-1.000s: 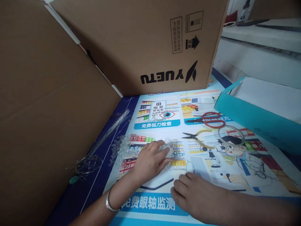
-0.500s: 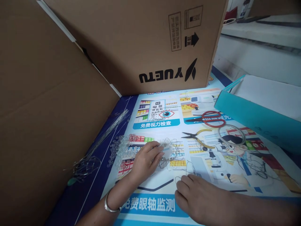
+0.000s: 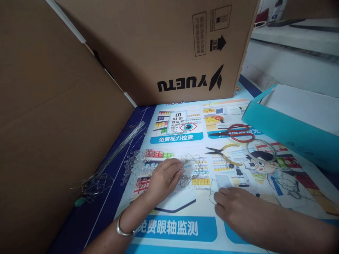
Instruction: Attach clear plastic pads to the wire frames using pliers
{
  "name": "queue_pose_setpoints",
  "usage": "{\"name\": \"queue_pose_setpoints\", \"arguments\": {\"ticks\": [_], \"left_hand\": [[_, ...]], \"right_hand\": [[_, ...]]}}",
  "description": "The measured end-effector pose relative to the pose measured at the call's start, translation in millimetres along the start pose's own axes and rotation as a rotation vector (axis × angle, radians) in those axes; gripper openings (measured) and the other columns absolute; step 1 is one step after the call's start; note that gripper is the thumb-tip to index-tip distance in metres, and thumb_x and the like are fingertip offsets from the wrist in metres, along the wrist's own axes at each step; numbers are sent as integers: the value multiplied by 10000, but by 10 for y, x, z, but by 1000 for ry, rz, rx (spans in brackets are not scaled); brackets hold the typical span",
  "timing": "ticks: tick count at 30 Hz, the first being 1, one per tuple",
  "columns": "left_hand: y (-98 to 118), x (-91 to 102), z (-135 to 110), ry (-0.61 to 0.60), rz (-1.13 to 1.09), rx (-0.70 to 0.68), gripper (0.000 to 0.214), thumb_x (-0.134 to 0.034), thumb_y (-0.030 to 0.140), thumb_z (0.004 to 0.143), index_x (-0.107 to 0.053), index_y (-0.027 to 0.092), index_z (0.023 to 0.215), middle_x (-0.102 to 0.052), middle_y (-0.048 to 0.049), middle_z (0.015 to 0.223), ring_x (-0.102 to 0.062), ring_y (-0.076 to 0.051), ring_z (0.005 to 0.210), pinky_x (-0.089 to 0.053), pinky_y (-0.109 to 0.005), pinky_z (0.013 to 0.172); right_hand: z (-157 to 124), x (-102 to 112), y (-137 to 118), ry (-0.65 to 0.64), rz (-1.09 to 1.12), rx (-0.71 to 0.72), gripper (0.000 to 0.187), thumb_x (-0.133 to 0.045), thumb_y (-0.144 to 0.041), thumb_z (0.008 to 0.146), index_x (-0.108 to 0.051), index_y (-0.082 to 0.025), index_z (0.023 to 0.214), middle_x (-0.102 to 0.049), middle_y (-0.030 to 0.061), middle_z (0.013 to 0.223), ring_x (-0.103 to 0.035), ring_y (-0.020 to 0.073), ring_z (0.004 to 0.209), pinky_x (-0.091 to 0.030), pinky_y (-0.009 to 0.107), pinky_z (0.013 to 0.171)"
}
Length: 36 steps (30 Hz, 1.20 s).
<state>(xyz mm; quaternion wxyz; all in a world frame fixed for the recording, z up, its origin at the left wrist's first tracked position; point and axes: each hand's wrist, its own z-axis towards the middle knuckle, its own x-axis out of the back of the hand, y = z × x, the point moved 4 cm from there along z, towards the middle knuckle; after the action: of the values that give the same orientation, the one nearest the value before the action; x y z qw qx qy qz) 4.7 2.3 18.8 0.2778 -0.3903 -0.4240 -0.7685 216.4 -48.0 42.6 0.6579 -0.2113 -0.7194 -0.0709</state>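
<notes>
My left hand point(image 3: 165, 178) is closed, with thumb and fingertips pinched at the edge of a looped wire piece point(image 3: 200, 167). This piece has curly thin wire around a pale round middle and lies on the printed sheet. Clear beads point(image 3: 140, 167) are scattered just left of that hand. Lower right, my right hand point(image 3: 234, 204) has its fingers curled around a thin wire loop point(image 3: 213, 192), part of which sticks out beyond the knuckles. The fingertips of this hand are hidden underneath.
Yellow-handled pliers point(image 3: 227, 155), red-handled scissors point(image 3: 239, 134) and a wire coil point(image 3: 261, 151) lie beyond my right hand. Loose wire point(image 3: 288, 188) sits at right. A wire bundle point(image 3: 116, 151) lies left. Cardboard point(image 3: 119, 42) walls the back and left; a teal box point(image 3: 291, 123) stands right.
My right hand has moved to the right and slightly up, drawing back from the left hand with the wire loop. The left hand stays at the wire piece.
</notes>
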Motion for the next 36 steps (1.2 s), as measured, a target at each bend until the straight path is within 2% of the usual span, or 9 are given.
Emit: {"name": "queue_pose_setpoints", "arguments": {"ticks": [9,14,17,26,32,34,36], "left_hand": [[-1,8,-5,8,-15,-9,210,-512,213,835,-613,204,1019,-600,-69,1027,-536,-191,978,-448,-363,870],[2,4,2,16,-12,-32,209,-505,209,836,-613,206,1015,-602,-72,1024,-540,-194,963,-455,-360,855],[14,12,5,25,-3,-44,206,-505,212,835,-610,203,1013,-607,-74,1017,-546,-194,948,-460,-357,845],[49,21,5,1,47,-83,193,-508,215,834,-601,209,1004,-619,-59,1010,-555,-194,934,-460,-356,830],[23,11,7,7,27,-77,187,-508,213,834,-609,204,992,-623,-61,999,-558,-191,932,-464,-353,831],[13,7,3,7,7,-85,188,-509,217,834,-614,202,989,-624,-64,994,-559,-190,932,-466,-354,834],[-6,-1,0,1,-1,-81,205,-509,215,833,-611,197,1010,-617,-71,1012,-554,-192,949,-461,-358,849]], "right_hand": [[-34,31,117,-97,33,-49,109,-530,-110,725,-573,-169,807,-578,64,799,-506,174,699,-338,285,607],[59,28,57,25,-50,-116,198,-543,-100,711,-545,-172,895,-571,74,867,-520,209,769,-361,312,623],[106,-27,3,83,-148,-163,217,-538,-70,709,-544,-161,906,-578,77,851,-527,210,739,-363,309,589],[203,-155,-100,85,-325,-191,204,-543,-94,710,-555,-123,912,-579,95,761,-524,216,647,-328,306,504],[207,-152,-54,55,-269,-220,132,-534,-86,732,-519,-138,853,-572,86,752,-516,187,656,-297,288,522],[162,-92,8,17,-222,-232,150,-537,-70,721,-514,-142,850,-573,85,772,-515,185,668,-279,283,527],[91,3,93,-24,-121,-182,186,-549,-80,711,-509,-151,878,-575,73,803,-509,173,677,-259,273,530]]}}
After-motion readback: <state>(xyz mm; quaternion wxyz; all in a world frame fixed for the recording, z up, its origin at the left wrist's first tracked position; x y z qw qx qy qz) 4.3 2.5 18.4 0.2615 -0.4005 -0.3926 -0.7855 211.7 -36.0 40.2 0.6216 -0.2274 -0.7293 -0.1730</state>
